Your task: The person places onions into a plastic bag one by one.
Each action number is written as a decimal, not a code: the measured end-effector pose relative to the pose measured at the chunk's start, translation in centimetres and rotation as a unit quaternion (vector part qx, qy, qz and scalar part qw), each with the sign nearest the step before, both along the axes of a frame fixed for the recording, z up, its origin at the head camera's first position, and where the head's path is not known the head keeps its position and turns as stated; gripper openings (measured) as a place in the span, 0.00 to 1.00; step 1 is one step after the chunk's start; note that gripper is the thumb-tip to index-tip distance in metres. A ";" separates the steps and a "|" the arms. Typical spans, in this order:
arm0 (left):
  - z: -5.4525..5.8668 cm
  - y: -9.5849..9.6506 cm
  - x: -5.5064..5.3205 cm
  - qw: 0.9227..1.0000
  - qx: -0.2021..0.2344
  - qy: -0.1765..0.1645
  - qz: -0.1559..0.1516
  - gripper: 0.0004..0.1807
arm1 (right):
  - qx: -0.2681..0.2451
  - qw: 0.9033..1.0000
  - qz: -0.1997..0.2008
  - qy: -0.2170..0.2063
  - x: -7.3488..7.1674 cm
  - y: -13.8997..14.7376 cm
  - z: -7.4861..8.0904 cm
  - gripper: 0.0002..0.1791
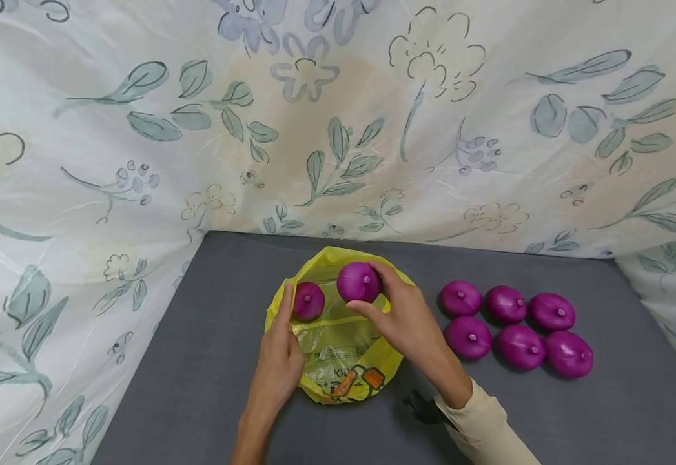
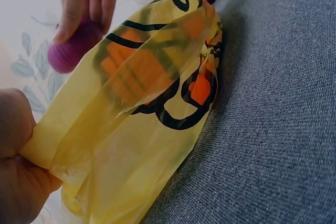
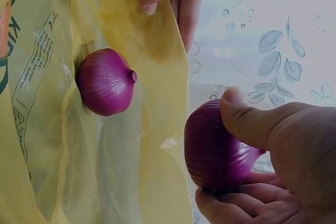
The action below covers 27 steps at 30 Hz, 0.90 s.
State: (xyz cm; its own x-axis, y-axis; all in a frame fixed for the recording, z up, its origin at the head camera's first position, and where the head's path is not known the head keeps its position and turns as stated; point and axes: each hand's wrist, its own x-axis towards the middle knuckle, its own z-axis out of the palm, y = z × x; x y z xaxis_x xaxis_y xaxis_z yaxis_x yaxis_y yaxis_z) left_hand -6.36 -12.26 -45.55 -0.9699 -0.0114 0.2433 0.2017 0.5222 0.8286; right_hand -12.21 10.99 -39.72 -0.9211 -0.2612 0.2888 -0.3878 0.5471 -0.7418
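- I had the right hand (image 1: 404,316) gripping one onion (image 1: 354,282), thumb on one side, fingers curled round the other.
- That onion hung in the air over the bag (image 1: 390,371), towards its far side; its stubby tip pointed up at my head view.
- Left hand (image 1: 279,358) pinched the left rim of the bag, thumb on the inner face, other fingers outside. Gap narrow, just plastic between.
- Bag was yellow and thin, mouth spread wide; I could see orange and black print (image 1: 358,381) on its near side.
- I counted a second onion (image 1: 308,301) inside the bag, by the left wall, near the left fingers, apart from the held one.
- Six more onions (image 1: 520,347) sat on the table (image 1: 210,336) right of the bag, two rows of three, bunched close. All purple.
- Table was dark grey; a flower-print cloth (image 1: 349,148) stood up behind it.
- I saw a beige sleeve (image 1: 485,420) on the right arm, plus a dark thing (image 1: 421,408) at that wrist, too unclear to name.
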 end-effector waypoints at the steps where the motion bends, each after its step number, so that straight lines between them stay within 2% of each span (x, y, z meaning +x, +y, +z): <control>1: 0.0 0.0 0.0 1.000 0.001 -0.002 0.000 0.45 | 0.002 1.000 -0.001 0.001 -0.1 -0.1 0.0 0.42; 14: 0.1 -0.1 0.0 1.000 0.001 -0.002 0.002 0.45 | 0.005 0.999 0.006 -0.031 -0.9 -0.9 -0.5 0.43; 27: 0.1 0.0 0.1 1.000 -0.003 0.006 0.002 0.46 | 0.013 0.999 0.003 -0.034 -1.8 -1.7 -1.9 0.42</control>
State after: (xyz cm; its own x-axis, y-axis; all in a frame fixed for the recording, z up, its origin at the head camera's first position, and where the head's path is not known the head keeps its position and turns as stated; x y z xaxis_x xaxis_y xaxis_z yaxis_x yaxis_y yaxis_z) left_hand -6.30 -12.27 -45.48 -0.9667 -0.0128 0.2555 0.2103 0.5285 0.8224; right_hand -14.01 9.30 -41.65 -0.9366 -0.2742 0.2182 -0.3404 0.5643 -0.7521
